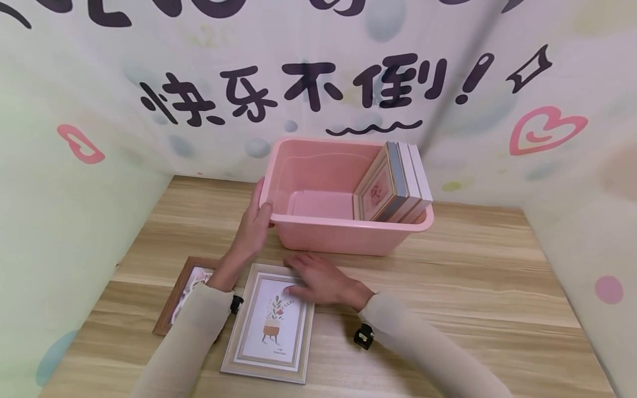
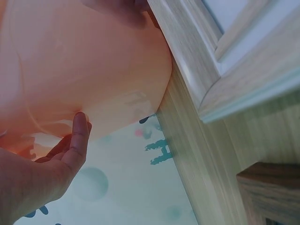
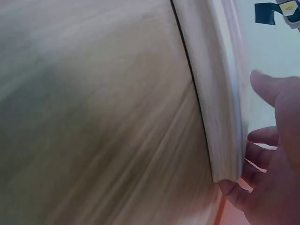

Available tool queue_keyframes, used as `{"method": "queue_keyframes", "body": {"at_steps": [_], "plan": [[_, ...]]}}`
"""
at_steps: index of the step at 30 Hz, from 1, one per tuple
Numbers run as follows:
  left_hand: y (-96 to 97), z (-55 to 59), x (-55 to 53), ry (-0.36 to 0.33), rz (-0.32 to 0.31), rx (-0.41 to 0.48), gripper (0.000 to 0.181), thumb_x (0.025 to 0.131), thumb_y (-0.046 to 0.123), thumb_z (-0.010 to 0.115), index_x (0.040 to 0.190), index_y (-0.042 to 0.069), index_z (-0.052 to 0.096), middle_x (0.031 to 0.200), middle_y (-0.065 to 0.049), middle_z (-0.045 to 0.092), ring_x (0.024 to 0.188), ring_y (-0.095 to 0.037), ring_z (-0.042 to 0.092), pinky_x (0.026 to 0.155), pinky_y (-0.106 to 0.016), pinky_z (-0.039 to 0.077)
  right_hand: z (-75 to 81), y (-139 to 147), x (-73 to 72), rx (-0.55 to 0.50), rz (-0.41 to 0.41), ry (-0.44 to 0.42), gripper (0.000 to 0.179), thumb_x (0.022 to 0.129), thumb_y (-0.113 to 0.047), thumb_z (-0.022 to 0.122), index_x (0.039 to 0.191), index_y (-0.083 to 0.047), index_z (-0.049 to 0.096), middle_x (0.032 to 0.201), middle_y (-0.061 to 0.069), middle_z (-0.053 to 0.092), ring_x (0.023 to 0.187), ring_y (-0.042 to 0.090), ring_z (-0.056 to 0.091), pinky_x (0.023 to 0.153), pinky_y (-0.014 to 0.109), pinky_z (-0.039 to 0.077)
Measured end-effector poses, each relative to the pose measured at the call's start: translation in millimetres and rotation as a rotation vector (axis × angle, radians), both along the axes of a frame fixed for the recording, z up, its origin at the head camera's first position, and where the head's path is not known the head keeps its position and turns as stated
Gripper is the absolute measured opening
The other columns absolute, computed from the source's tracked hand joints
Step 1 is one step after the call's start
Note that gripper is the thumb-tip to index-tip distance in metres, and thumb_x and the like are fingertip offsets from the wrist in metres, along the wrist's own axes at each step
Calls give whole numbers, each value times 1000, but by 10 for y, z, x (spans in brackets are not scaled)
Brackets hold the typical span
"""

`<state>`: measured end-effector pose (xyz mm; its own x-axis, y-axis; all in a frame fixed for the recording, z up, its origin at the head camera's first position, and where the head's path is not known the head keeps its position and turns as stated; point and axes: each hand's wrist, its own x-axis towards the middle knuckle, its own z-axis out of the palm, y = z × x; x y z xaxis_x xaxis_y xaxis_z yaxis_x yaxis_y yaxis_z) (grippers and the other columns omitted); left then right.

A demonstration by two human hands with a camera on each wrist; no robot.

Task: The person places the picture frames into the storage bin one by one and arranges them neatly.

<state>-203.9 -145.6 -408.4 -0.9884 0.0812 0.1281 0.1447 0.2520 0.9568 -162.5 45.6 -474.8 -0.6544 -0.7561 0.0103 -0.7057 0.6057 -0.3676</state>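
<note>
A pink plastic bin (image 1: 333, 237) stands near the back wall. My left hand (image 1: 254, 229) grips the rim at its left front corner, with the thumb at the rim. In front of the bin a pale wooden picture frame (image 1: 308, 331) lies face up, showing a potted-plant print. My right hand (image 1: 323, 279) is over the frame's far right corner; in the right wrist view its fingers (image 3: 234, 193) are at the frame's end and the thumb is spread away. Several picture frames (image 1: 398, 177) stand upright in the bin's right end.
A brown wooden picture frame (image 1: 171, 301) lies at the left, partly under my left forearm. The wood-grain table (image 1: 473, 287) meets printed walls (image 1: 318, 33) at the back and both sides.
</note>
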Motion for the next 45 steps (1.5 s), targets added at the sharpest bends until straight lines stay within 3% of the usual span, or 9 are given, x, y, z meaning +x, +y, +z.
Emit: {"method": "queue_keyframes", "body": {"at_steps": [5, 9, 17, 23, 29, 36, 45], "plan": [[-2, -8, -6, 3, 4, -6, 58, 104, 27, 30, 160, 27, 14, 148, -18, 43, 99, -30, 55, 81, -43, 50, -71, -73, -12, 15, -10, 112, 38, 96, -32, 63, 126, -8, 61, 124, 6, 60, 119, 22, 53, 104, 36, 43], [0, 0, -3, 9, -5, 5, 58, 105, 27, 30, 160, 29, 13, 149, -18, 42, 100, -30, 54, 82, -48, 50, -59, -96, -16, 18, -14, 101, 32, 97, -27, 63, 123, -8, 62, 121, 5, 62, 118, 21, 55, 105, 35, 43], [1, 4, 6, 7, -23, 10, 57, 106, 29, 29, 160, 31, 12, 149, -19, 42, 101, -31, 54, 84, -52, 49, 128, -11, -38, -83, -1, -100, 38, 97, -21, 64, 132, -6, 57, 115, 2, 66, 100, 12, 61, 91, 29, 51], [-5, 10, 7, 0, -20, 0, 58, 105, 29, 30, 160, 29, 11, 149, -18, 41, 99, -30, 54, 83, -49, 49, 215, 98, -63, -228, 26, -286, 41, 94, -15, 67, 133, -7, 58, 118, 2, 67, 104, 10, 60, 93, 26, 50], [0, 14, 3, 3, -28, -7, 58, 105, 28, 29, 160, 29, 10, 150, -20, 41, 103, -32, 54, 84, -50, 50, 288, 212, -62, -355, 43, -467, 47, 93, -9, 67, 137, 0, 54, 120, 10, 65, 107, 18, 61, 94, 31, 50], [-4, 11, 5, 5, -22, 6, 58, 106, 27, 30, 160, 29, 12, 149, -21, 40, 108, -35, 55, 86, -53, 51, 490, 302, -54, -370, 70, -555, 46, 96, -8, 61, 140, -1, 51, 116, 11, 65, 95, 9, 63, 87, 28, 53], [-13, -3, -6, 0, -17, -5, 58, 105, 27, 30, 160, 28, 11, 149, -21, 41, 99, -32, 53, 84, -51, 48, 742, 408, 45, -377, 87, -618, 47, 100, -7, 55, 145, -4, 44, 115, 11, 64, 85, 9, 68, 78, 27, 57]]}}
